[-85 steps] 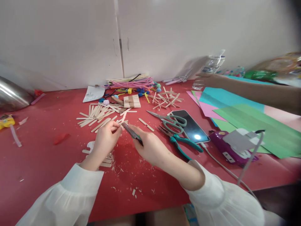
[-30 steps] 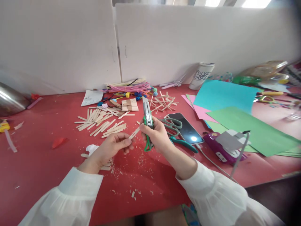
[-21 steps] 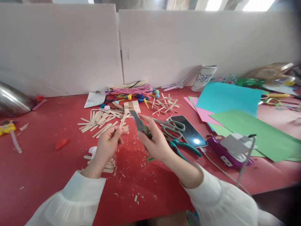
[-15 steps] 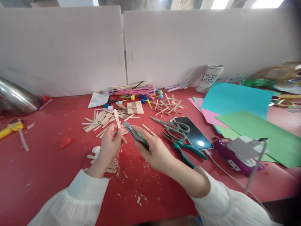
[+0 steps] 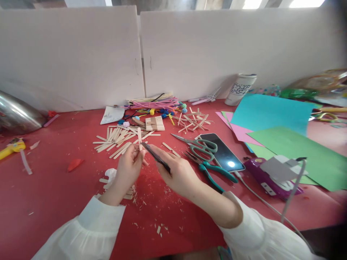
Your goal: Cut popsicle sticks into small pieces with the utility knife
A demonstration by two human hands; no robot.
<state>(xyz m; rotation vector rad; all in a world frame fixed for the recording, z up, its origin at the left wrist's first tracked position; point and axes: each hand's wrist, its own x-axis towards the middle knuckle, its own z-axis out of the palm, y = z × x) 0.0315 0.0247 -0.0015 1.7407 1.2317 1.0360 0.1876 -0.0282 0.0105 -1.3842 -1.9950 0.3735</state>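
Pinched upright in my left hand is a wooden craft stick. My right hand is closed around a utility knife, its blade meeting the stick's edge just above my left fingertips. Behind my hands lies a loose heap of craft sticks, with a banded bundle of sticks beyond it. More sticks lie partly hidden by my left wrist, next to a crumpled white piece. Wood shavings are scattered over the red table below.
Right of my hands lie scissors, teal-handled pliers and a phone with a cable. Coloured paper and a purple device are farther right. A yellow glue gun and a metal vessel stand left.
The knife has turned and come against the stick, its blade now at the stick's edge. The stick has become more upright and shifted slightly right with my left hand.
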